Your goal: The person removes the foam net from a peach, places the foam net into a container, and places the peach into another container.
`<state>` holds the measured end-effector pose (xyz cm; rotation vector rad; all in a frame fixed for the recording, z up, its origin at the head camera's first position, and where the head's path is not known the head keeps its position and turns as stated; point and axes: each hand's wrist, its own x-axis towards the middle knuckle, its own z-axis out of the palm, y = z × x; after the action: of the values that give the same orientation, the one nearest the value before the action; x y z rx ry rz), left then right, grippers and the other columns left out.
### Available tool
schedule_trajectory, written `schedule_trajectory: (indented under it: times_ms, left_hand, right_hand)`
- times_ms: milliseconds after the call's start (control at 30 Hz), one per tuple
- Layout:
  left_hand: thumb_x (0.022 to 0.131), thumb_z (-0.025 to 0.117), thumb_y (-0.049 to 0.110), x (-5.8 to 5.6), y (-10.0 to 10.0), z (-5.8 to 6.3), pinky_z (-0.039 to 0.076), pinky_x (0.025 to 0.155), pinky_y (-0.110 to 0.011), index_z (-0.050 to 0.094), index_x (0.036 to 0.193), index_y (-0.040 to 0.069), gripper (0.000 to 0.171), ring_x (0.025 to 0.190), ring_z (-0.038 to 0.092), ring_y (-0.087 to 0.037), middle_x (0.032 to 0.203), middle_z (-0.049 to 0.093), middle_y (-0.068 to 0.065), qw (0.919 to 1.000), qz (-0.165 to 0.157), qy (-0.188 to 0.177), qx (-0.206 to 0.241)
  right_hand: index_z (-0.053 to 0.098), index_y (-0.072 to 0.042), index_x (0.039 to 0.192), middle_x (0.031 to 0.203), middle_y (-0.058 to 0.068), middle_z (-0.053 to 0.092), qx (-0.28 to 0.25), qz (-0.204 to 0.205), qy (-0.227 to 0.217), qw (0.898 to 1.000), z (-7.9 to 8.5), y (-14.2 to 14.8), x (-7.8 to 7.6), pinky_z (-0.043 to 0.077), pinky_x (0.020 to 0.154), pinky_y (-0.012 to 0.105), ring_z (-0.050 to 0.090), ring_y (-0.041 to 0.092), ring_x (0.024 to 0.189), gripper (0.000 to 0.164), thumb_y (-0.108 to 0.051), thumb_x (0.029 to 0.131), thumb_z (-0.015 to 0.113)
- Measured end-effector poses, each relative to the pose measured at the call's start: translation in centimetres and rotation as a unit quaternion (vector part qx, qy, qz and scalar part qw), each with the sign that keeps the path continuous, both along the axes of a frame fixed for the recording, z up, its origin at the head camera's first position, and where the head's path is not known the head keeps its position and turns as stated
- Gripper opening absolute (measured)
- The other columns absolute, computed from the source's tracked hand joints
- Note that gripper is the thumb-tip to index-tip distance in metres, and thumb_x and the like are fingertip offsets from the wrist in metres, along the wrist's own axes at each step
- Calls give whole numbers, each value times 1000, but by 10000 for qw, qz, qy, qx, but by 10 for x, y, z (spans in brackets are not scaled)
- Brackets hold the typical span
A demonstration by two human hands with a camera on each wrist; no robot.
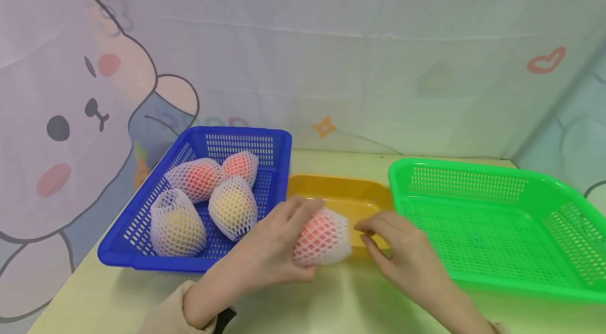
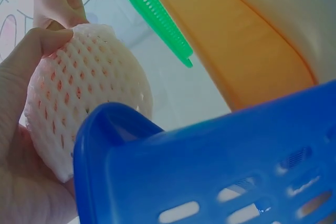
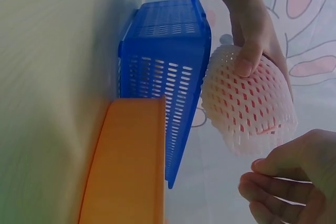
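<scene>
My left hand (image 1: 279, 242) grips a red, round fruit in a white foam net (image 1: 324, 236), holding it above the table in front of the yellow basin. What kind of fruit it is, the net hides. In the right wrist view the left thumb lies across the netted fruit (image 3: 247, 100). Just to the right, my right hand (image 1: 402, 244) has its fingers loosely bent, thumb and fingertips close together. A small gap separates them from the net's end, and nothing shows between them. In the left wrist view, the blue basket's rim (image 2: 210, 129) covers part of the netted fruit (image 2: 89, 82).
At left, a blue basket (image 1: 284, 155) contains several netted fruits, including a yellow one (image 1: 180, 226) and a red one (image 1: 201, 179). The yellow basin (image 1: 341, 184) stands between it and a green basket (image 1: 473, 239) at right. A printed cloth (image 1: 355, 60) hangs behind.
</scene>
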<state>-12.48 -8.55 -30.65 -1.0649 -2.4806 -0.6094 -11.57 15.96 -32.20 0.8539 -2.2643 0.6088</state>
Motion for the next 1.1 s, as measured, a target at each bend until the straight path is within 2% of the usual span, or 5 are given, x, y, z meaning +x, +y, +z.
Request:
schedule_trajectory:
  times_ms: [133,700,767,967,1100]
  left_hand:
    - [59,85,36,0,2,-2,54,81,-29,39,139,10,96,94,56,-13,116,56,-5,9999,-24,134,20]
    - [61,85,38,0,4,-6,54,86,-30,39,136,4,95,97,59,-14,119,57,-7,9998,-184,32,-25]
    - [61,85,37,1,4,-6,54,84,-29,39,136,4,93,96,59,-14,118,57,-7,9998,-186,-100,-5]
    - [62,85,35,2,4,-7,55,80,-26,37,136,6,93,92,61,-13,114,60,-5,9969,-263,-735,138]
    - [62,85,36,2,4,-6,55,78,-23,38,136,8,92,92,62,-12,113,61,-4,9954,-344,-873,211]
  right_hand:
    - [69,-16,92,87,-11,66,-127,325,48,9994,-1,-2,-1,44,72,9,59,6,79,29,1,70,78]
    - [67,-12,100,96,-7,66,-12,870,55,9962,-4,-3,-1,48,80,10,59,8,86,37,-3,66,81]
    - [67,-11,102,98,-6,66,-43,934,71,9956,-5,-3,-1,48,82,10,60,9,87,38,-4,68,80]
    - [66,-8,109,101,-2,65,-164,1138,-130,9933,-6,-3,0,50,84,12,62,11,89,25,-19,87,69]
    - [64,-7,116,107,0,64,-233,1358,-325,9899,-6,-3,1,50,86,12,62,11,92,30,-18,88,68]
